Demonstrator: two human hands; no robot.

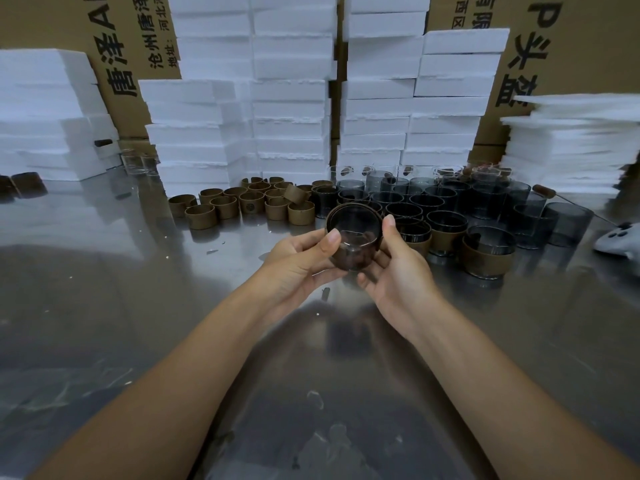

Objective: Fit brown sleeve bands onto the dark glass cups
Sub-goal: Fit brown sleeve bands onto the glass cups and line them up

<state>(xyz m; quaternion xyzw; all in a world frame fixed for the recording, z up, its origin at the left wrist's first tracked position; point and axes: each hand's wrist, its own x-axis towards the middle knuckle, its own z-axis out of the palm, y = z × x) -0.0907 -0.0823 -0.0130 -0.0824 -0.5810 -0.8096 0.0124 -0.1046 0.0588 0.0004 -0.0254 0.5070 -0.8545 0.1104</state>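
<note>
**Table**: steel, reflective, a few specks on it. Boxes stand along the back edge w/ white foam stacks in front of them.

**Bare cups**: large cluster right of centre, upright, packed close, no bands on. Too many to count reliably.

**Loose bands**: smaller cluster just left of the bare cups. Most stand on edge; one lies tilted on top of the others.

**Banded cups**: at least three, at the front of the cup cluster near the right hand. Each has a band round the lower wall w/ the glass rim showing above it.

**Left hand**: fingers curled round the held cup, thumb on its near-left wall.

**Right hand**: thumb up against the right rim, fingers curled beneath. Both hands are gripping the same cup.

**Held cup**: in the air above table centre, in front of the stock, tilted w/ its mouth toward the camera.

**Band**: brown, round the held cup's wall, upper edge near the mouth. Whether it sits at final height cannot be told.

**Assessment:** step in hand appears to be working the band into position on one cup. Progress judged early, as done units are few vs. the bare cups and loose bands left. Most of the job is outstanding.
</note>
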